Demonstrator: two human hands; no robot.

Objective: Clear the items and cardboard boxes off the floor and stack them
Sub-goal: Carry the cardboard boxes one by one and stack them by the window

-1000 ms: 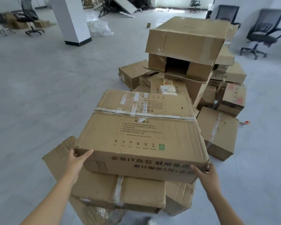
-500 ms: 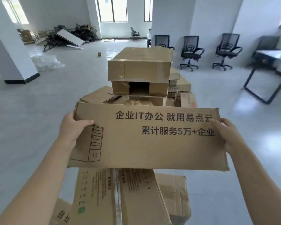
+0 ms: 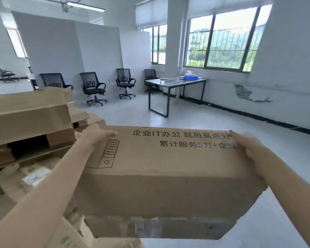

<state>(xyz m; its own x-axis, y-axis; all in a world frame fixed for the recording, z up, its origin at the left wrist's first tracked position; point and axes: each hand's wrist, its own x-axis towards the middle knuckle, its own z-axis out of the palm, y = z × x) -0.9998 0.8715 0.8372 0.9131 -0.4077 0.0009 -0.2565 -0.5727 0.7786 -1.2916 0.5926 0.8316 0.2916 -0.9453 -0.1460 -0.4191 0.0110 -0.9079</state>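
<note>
Clasped at both ends, the printed cardboard box [image 3: 168, 167] is held by the left hand [image 3: 95, 135] and the right hand [image 3: 249, 145]. Each hand's fingers are curled over the upper edge near a corner, and nothing else is held.

Compared with a second ago, when it lay on a lower stack, the box is now raised well clear of everything beneath it. The view has also been swung to the right, so the pile of boxes [image 3: 29, 119] is now seen at the left edge, just beside the left forearm. From this it is judged that the pick-up is finished and the carry is under way, while the set-down on a stack is not yet done.

The box's long axis is laid left to right across the view, close to level. Its printed side is turned toward the wearer with the lettering upright. Its taped underside is shown below that, so the box is judged to be tipped with its top away. Beyond it, bare floor [image 3: 204, 119], a table [image 3: 175, 83] and office chairs [image 3: 94, 88] are seen, well apart from the box.
</note>
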